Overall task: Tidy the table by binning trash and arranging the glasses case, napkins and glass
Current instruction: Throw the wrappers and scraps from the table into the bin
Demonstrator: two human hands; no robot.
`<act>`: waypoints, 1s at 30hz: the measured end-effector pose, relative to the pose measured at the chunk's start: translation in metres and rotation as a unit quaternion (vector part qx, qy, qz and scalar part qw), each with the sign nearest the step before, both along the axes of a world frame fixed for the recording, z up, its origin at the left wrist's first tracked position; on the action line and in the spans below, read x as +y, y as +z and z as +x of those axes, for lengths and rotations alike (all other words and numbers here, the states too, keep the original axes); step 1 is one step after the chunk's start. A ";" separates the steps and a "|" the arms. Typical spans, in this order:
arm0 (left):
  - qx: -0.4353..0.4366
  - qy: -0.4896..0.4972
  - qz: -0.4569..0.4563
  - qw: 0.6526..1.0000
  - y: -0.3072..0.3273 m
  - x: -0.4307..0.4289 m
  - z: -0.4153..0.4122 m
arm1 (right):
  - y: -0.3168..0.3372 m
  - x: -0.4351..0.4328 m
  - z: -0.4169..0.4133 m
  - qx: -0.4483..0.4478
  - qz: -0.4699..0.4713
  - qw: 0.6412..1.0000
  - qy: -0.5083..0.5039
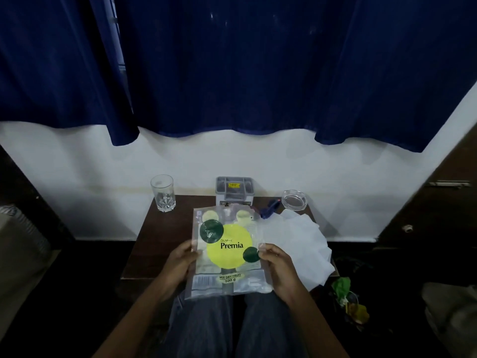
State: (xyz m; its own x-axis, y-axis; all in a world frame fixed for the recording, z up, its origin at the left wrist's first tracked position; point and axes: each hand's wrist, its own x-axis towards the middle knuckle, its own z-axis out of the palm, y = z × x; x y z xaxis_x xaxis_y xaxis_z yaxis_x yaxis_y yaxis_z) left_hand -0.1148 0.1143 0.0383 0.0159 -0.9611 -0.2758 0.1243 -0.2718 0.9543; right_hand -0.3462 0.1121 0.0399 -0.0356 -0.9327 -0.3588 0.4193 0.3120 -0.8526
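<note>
Two hands hold one clear plastic packet (228, 250) by its side edges — the left hand (179, 263) pinches the left edge with thumb on top and fingers curled beneath, the right hand (277, 266) does the same on the right edge, both closed on the wrapper. The packet reads "Premia" and "MIX DRY FRUIT", with a yellow disc and dark green circles; it looks flat. Its long axis runs away from the person, top edge toward the wall, bottom edge hanging over the near edge of the small dark wooden table (154, 239) above the person's knees.

Just right of the packet lies a heap of white napkins (296, 244), partly overhanging the table's right edge. At the back stand a drinking glass (163, 193) on the left corner, upright, a grey compartmented box (234, 190) in the middle, and a glass ashtray (294, 199) on the right, with a small blue object (269, 208) beside it — what it is cannot be told. Behind is a white wall under dark blue curtains (232, 68). On the dark floor to the right lies some green and yellow litter (348, 298).
</note>
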 end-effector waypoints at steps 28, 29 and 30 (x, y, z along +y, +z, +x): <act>0.093 0.098 0.043 0.990 0.001 -0.012 -0.012 | -0.009 -0.005 -0.008 -0.080 0.002 0.992 0.092; 0.072 0.106 0.029 0.991 0.001 -0.012 -0.012 | -0.007 -0.004 -0.008 -0.041 0.003 0.994 0.100; 0.047 0.116 0.011 0.992 0.001 -0.013 -0.011 | -0.005 -0.004 -0.007 0.015 0.000 0.994 0.105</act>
